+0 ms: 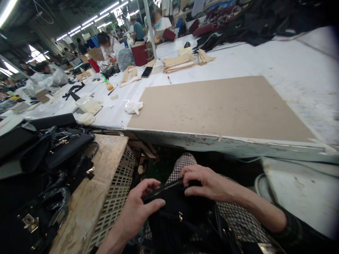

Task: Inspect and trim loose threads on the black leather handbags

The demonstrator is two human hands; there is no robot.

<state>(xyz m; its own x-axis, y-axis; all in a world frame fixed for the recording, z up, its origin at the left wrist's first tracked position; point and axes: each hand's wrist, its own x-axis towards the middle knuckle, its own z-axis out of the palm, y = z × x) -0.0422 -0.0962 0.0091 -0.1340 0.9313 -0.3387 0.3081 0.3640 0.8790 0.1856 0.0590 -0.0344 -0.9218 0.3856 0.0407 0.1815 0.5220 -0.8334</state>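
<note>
A black handbag (172, 215) with small gold-coloured metal fittings rests on my lap, over checked cloth. My left hand (139, 204) grips the bag's upper edge at its left end, thumb on the near side and fingers behind. Farther right along the same edge, my right hand (200, 181) pinches the rim between thumb and curled fingers. The bag's lower part is dark and its details are hard to make out.
Several black handbags (66, 148) lie piled on a wooden board (106, 158) above a plastic crate (123, 173) at left. Ahead, a white worktable (291, 70) carries a brown board (212, 109), a phone (147, 72) and a glue bottle (108, 84). People work beyond.
</note>
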